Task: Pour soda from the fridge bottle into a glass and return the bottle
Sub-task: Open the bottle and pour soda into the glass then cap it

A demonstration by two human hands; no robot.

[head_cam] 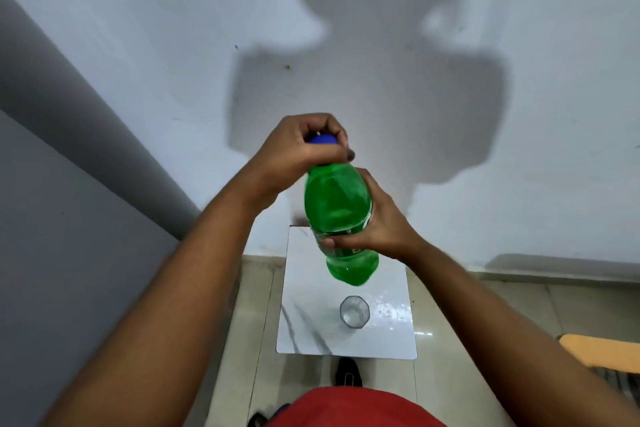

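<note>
A red shirt (pixel 360 407) fills the bottom edge, nearest the camera, with two bare forearms reaching forward from it. The right hand (pixel 377 222) is wrapped around the middle of a green soda bottle (pixel 337 204), held upright in the air. The left hand (pixel 298 152) is closed over the bottle's blue cap (pixel 322 139). Below the bottle, a clear empty glass (pixel 354 311) stands on a small white marble-patterned table (pixel 311 322) set against a pale wall (pixel 138 45). A dark shoe (pixel 348 371) shows on the tiled floor (pixel 242 340). An orange object (pixel 599 350) sits at the right edge.
</note>
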